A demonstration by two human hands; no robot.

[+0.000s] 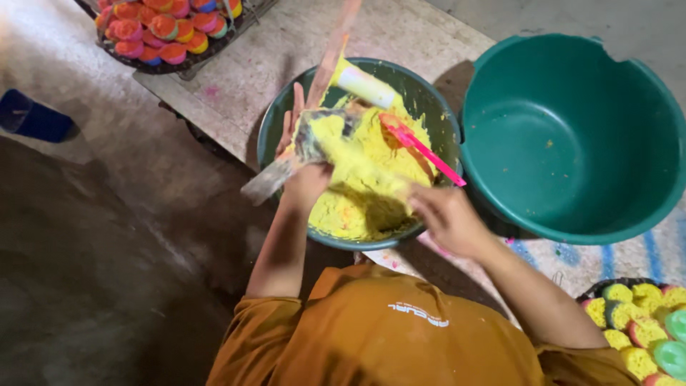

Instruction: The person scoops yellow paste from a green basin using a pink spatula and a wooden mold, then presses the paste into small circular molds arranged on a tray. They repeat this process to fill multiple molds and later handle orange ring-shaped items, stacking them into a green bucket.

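My left hand (304, 182) grips a plastic bag (314, 139) over the yellow-filled bowl (268, 136), catching spills; right hand (443, 214) clamps a pink spatula (421, 150).

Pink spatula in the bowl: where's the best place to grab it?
Grip the spatula by its bare pink handle end, from the right, near the right hand. The blade lies buried in the yellow mix, while the handle angles out over the bowl rim.
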